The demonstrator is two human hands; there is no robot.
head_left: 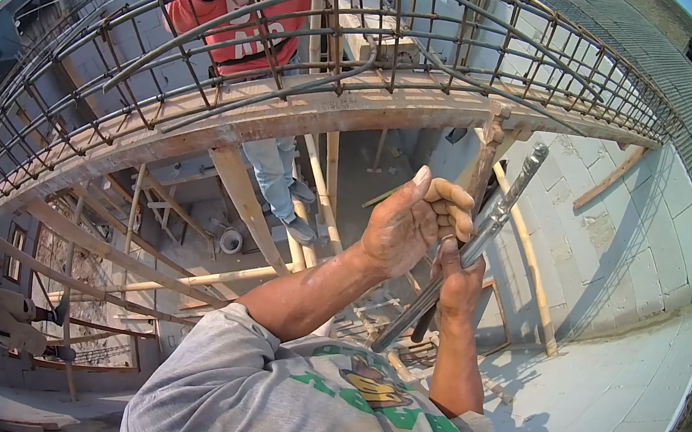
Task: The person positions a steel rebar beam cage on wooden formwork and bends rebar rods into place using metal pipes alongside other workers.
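Observation:
My right hand (pixel 461 281) is closed around a rusty hammer (pixel 483 169) and a long silver metal bar (pixel 493 223) with knobbly joints near its top. Both slant upward from my fist, the hammer head uppermost beside the bar. My left hand (pixel 407 225) is raised just left of them, palm partly showing, thumb stretched up and away from loosely bent fingers. Its fingertips come close to the hammer handle and my right thumb, and nothing shows in its palm. Beyond both hands runs a curved wooden form board (pixel 289 115) under a rebar cage (pixel 399 25).
A co-worker in a red shirt (pixel 258 22) stands across the cage, one hand on its top bar. Wooden props (pixel 250 207) and bamboo poles (pixel 527 250) stand below, over a drop to the floor. Block walls (pixel 618 228) rise at right; another person (pixel 9 315) is far left.

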